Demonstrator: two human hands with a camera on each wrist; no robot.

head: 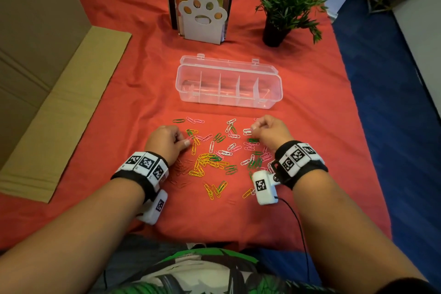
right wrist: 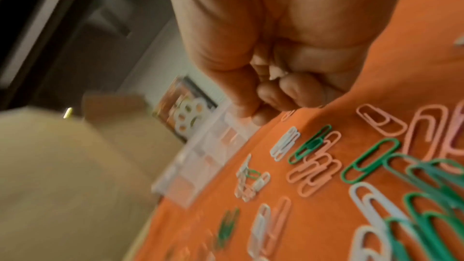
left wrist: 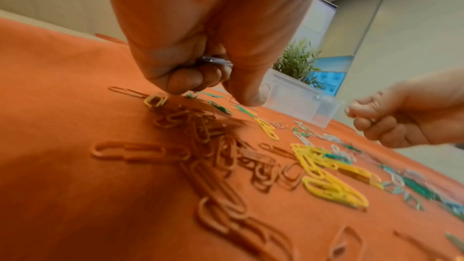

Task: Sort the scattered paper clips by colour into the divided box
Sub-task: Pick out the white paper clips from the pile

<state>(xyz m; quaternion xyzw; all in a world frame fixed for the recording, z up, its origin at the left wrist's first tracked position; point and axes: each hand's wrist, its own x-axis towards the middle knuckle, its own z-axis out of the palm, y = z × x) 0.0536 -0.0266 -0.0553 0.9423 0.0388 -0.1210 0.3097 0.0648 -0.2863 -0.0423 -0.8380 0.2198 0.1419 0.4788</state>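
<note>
We see the paper clips (head: 210, 157) scattered on the red cloth (head: 119, 93) over the table, just in front of the divided box (head: 229, 83), which sits open with its compartments looking empty. Left hand (head: 167, 142) is curled at the pile's left edge, fingers (left wrist: 185, 80) pinching a pale clip (left wrist: 217, 60). Right hand (head: 269, 131) is clenched at the pile's right edge near the white clips (head: 247, 131); whether it holds any, we cannot tell. Risks, in our view: the red clips (head: 181, 169) blend into the cloth and get missed; tangled clips come up in mixed colours; pink and white get confused; a clip dropped from a loose pinch lands in the wrong compartment.
</note>
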